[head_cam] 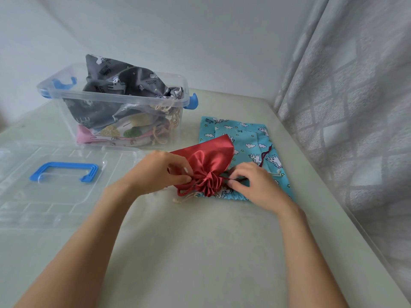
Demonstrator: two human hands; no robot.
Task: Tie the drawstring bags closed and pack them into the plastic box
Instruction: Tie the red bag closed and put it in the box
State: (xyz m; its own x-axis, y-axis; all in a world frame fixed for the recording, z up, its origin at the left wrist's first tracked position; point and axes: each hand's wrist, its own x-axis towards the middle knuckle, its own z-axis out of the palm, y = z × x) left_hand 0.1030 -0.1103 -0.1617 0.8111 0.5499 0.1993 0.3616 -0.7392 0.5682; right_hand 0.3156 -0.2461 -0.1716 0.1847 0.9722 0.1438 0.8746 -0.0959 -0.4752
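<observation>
While the red bag (203, 162) lies on the table (200, 241), partly over a blue bag (251, 141), both hands work its cord. The left hand (163, 168) pinches the gathered neck; the right hand (253, 184) pinches the cord (231, 179) pulled rightward. The tying step looks underway; next likely knotting, then lifting into the box (115, 98), far left. The bag's long axis runs near-far, neck nearest.

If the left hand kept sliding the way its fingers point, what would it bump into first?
The left hand points rightward and already pinches the red satin bag at its gathered neck, so that comes first. Past it, probably the right hand holding the cord, though depth is hard to judge.
</observation>
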